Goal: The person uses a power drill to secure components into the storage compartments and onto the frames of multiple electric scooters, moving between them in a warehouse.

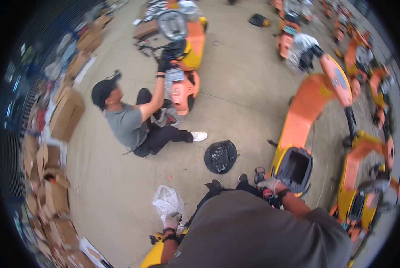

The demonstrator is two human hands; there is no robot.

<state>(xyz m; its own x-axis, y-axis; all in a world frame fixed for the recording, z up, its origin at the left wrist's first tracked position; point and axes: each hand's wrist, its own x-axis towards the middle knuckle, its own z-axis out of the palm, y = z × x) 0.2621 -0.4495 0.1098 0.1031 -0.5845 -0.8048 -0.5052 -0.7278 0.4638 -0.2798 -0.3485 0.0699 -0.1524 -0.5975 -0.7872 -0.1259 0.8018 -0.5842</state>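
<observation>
My left hand (173, 219), in a pale glove, is closed at the lower edge of a clear plastic bag (167, 198) and seems to grip it. Just below that hand is a yellow body part (153, 255) of a scooter, mostly hidden by my arm. On the other side, my gloved right hand (269, 183) is wrapped round a black and red cordless power tool (267, 193), beside the open black storage well (294, 169) of an orange and yellow scooter (300, 120). Part of the tool is hidden by my hand and arm.
A round black bag-like item (221, 157) lies on the floor ahead. A co-worker (127, 120) sits at front left, reaching to another scooter (185, 91). Cardboard boxes (66, 116) line the left side. More scooters (358, 192) stand along the right.
</observation>
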